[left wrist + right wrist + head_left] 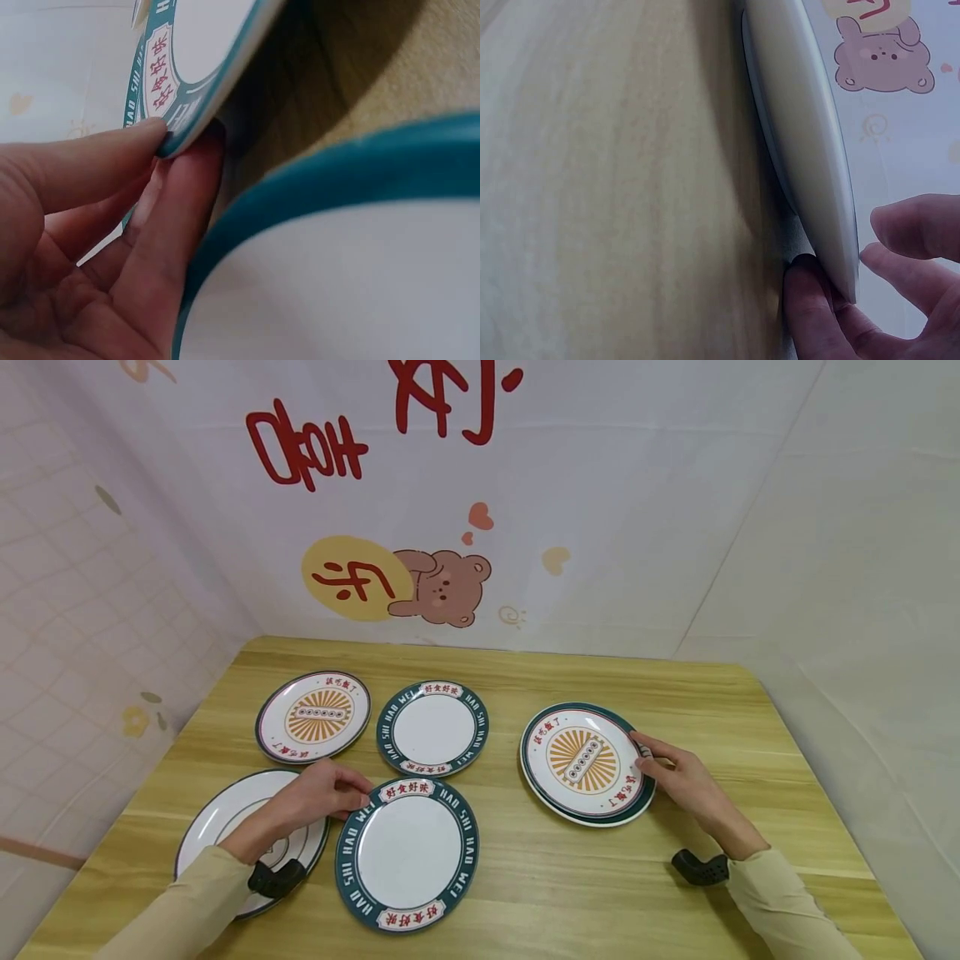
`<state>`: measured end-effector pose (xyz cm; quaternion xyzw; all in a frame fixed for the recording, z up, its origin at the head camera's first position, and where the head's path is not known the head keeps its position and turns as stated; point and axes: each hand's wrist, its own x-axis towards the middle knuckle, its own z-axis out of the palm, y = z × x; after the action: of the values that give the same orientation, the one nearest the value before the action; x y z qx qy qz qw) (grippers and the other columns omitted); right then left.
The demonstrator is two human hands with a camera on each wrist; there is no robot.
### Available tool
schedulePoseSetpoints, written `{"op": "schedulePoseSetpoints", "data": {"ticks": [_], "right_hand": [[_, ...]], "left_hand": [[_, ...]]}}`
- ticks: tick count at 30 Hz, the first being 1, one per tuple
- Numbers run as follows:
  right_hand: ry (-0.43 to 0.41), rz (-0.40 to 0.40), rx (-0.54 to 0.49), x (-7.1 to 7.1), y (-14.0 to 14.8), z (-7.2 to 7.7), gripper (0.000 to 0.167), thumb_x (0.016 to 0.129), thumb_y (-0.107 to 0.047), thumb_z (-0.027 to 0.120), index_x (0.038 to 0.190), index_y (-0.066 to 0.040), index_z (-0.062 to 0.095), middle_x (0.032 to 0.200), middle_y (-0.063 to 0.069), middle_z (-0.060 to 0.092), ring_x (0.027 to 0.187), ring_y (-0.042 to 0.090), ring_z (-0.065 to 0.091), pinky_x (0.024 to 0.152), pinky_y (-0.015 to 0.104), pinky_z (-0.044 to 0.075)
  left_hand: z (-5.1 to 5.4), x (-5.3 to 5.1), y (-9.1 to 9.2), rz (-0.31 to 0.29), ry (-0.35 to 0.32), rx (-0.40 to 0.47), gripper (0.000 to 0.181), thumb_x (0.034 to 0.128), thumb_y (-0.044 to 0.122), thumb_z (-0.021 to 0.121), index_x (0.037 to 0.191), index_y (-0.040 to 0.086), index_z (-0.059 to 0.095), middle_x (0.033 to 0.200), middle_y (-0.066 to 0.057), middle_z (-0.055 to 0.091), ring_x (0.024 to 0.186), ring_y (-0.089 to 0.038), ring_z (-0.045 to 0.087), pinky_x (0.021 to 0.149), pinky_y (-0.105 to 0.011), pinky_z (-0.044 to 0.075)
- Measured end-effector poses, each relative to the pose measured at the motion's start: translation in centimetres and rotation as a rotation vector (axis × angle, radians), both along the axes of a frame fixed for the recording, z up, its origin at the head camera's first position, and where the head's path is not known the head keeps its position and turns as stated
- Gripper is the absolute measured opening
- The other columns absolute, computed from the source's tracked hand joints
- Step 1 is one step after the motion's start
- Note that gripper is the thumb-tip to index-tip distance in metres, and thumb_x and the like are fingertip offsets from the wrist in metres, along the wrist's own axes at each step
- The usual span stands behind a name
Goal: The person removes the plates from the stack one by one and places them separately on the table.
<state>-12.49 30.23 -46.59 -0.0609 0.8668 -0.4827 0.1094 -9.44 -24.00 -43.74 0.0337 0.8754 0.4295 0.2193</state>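
My left hand [315, 797] pinches the upper left rim of a green-rimmed plate [408, 856] at the front middle. In the left wrist view, the thumb lies over this plate's rim [184, 124] and a finger is beneath it. At the right, my right hand [686, 781] holds the right edge of a sunburst plate [551, 739] lying on a green-rimmed plate [633, 806]. The right wrist view shows fingers [810, 300] under the plate edge [832, 210], one fingertip at its upper face, and the thumb slightly off it.
Left of the middle lie another sunburst plate [273, 718] and a green-rimmed plate [435, 727]. A white plate with rings [213, 814] sits under my left forearm. The wooden table [570, 893] meets a printed wall cloth [600, 527] at its back.
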Motion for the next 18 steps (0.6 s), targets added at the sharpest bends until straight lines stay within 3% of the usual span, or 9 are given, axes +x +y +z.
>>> {"op": "schedulePoseSetpoints", "data": {"ticks": [6, 11, 14, 18], "right_hand": [[0.002, -0.002, 0.016, 0.0, 0.1, 0.0, 0.056, 0.109, -0.029, 0.056, 0.159, -0.007, 0.041, 0.163, 0.027, 0.03, 0.143, 0.046, 0.039, 0.089, 0.007, 0.041], [0.008, 0.0, 0.023, 0.0, 0.0, 0.1, 0.057, 0.109, -0.029, 0.056, 0.158, -0.007, 0.041, 0.162, 0.028, 0.032, 0.143, 0.046, 0.04, 0.091, 0.01, 0.043], [0.01, -0.002, 0.025, 0.0, 0.0, 0.2, 0.057, 0.109, -0.029, 0.056, 0.159, -0.007, 0.04, 0.162, 0.028, 0.033, 0.142, 0.046, 0.041, 0.092, 0.014, 0.045], [0.021, -0.007, 0.029, 0.0, 0.0, 0.1, 0.057, 0.109, -0.029, 0.056, 0.159, -0.007, 0.04, 0.161, 0.029, 0.035, 0.138, 0.044, 0.046, 0.09, 0.016, 0.048]], "left_hand": [[0.1, -0.2, 0.1, -0.029, -0.002, -0.013, 0.022, 0.0948, 0.004, 0.072, 0.115, -0.004, 0.074, 0.106, -0.009, 0.073, 0.087, -0.019, 0.067, 0.077, -0.036, 0.064], [0.5, -0.3, 0.4, -0.031, 0.046, -0.084, 0.027, 0.0969, 0.014, 0.073, 0.12, 0.0, 0.074, 0.11, -0.007, 0.073, 0.092, -0.019, 0.063, 0.08, -0.033, 0.059], [0.9, -0.2, 0.6, -0.006, 0.083, -0.106, 0.032, 0.0984, 0.02, 0.072, 0.125, 0.002, 0.073, 0.113, -0.006, 0.072, 0.096, -0.021, 0.061, 0.084, -0.036, 0.057], [1.2, 0.2, 1.1, 0.034, 0.137, -0.064, 0.038, 0.1005, 0.026, 0.07, 0.13, 0.003, 0.07, 0.123, -0.012, 0.071, 0.11, -0.029, 0.064, 0.097, -0.048, 0.056]]}}
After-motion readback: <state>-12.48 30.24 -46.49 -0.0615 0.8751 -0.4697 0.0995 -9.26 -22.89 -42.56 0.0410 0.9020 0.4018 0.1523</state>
